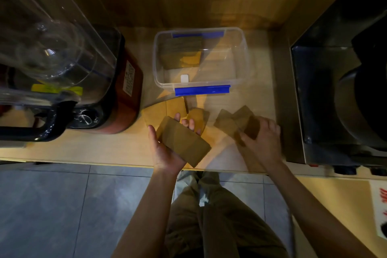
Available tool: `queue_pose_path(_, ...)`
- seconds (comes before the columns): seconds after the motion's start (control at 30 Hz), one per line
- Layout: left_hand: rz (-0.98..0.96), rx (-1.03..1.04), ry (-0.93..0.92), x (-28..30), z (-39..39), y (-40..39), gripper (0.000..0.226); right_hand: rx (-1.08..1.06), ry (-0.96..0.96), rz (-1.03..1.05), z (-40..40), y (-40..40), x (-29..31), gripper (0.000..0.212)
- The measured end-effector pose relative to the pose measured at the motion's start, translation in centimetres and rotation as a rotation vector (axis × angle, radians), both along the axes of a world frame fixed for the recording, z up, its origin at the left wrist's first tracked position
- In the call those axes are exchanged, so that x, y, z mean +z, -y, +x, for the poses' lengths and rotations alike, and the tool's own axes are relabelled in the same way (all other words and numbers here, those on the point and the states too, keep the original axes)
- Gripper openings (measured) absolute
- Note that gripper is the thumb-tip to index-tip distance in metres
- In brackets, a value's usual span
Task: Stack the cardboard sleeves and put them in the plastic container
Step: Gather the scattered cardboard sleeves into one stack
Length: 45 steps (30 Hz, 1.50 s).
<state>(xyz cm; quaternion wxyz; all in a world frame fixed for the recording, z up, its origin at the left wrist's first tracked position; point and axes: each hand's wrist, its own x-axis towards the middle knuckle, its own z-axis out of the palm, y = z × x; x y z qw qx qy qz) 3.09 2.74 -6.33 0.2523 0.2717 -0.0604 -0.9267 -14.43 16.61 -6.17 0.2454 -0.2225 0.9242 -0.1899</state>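
Observation:
My left hand (165,150) cradles a stack of brown cardboard sleeves (184,141) above the counter's front edge, palm up. My right hand (262,139) pinches a dark sleeve (252,129) from a small pile of loose sleeves (230,120) on the counter. More loose sleeves (165,110) lie flat just behind the left hand. The clear plastic container (240,81) with blue clips stands open behind them; a bundle of sleeves (182,53) lies in its left half.
A blender with a clear jug (60,63) and red base fills the left of the wooden counter (109,146). A black machine (343,81) stands at the right. A wooden wall closes the back. Grey floor tiles lie below.

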Motion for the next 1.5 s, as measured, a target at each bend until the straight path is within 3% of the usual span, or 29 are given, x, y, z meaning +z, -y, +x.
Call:
queue_pose_path(0.13,-0.011,-0.041,0.007,0.0,-0.5,-0.4,0.071,0.005,0.013,0.143,-1.3,-1.4,-1.6,0.074)
queue_pose_path(0.3,0.012,-0.073,0.014,-0.4,-1.3,-0.5,0.076,-0.058,0.026,0.088,-1.2,-2.0,-2.1,0.067)
queue_pose_path(0.47,0.037,-0.107,0.057,-0.1,-2.2,-0.7,0.078,-0.124,0.031,-0.273,0.2,-0.4,1.7,0.068)
queue_pose_path(0.57,0.056,-0.109,0.115,0.1,-2.6,-0.7,0.079,0.029,0.033,-0.487,2.7,1.0,4.8,0.065)
queue_pose_path(0.7,0.074,-0.122,0.069,0.6,-2.4,-0.4,0.085,0.273,0.073,-0.378,6.3,2.4,6.2,0.057)
queue_pose_path(0.8,-0.150,-0.039,0.081,2.0,-2.2,-0.3,0.081,0.366,0.031,-0.331,7.6,3.0,5.8,0.057)
queue_pose_path(0.9,-0.073,-0.094,0.011,0.7,-1.9,-0.1,0.084,0.404,-0.031,-0.315,8.2,3.2,4.7,0.056)
queue_pose_path(0.97,0.001,-0.064,0.016,0.1,-1.7,-0.4,0.087,0.404,-0.053,-0.318,8.4,3.3,4.0,0.055)
queue_pose_path(1.07,-0.038,-0.064,0.044,0.4,-1.9,-0.5,0.085,0.380,-0.074,-0.317,8.6,3.2,3.4,0.054)
queue_pose_path(1.2,-0.008,-0.048,0.020,0.0,-1.8,-0.3,0.068,0.444,-0.109,-0.300,8.1,3.1,3.6,0.055)
queue_pose_path(1.33,0.048,-0.027,0.022,-0.3,-1.5,-0.2,0.067,0.120,0.036,-0.322,4.8,2.7,3.2,0.042)
queue_pose_path(1.4,0.048,-0.028,0.007,-0.3,-1.2,-0.1,0.064,0.104,-0.067,-0.224,2.7,2.1,1.9,0.046)
queue_pose_path(1.5,0.048,-0.011,-0.021,-0.4,-0.8,-0.1,0.063,0.177,-0.061,0.005,0.7,1.6,-0.1,0.064)
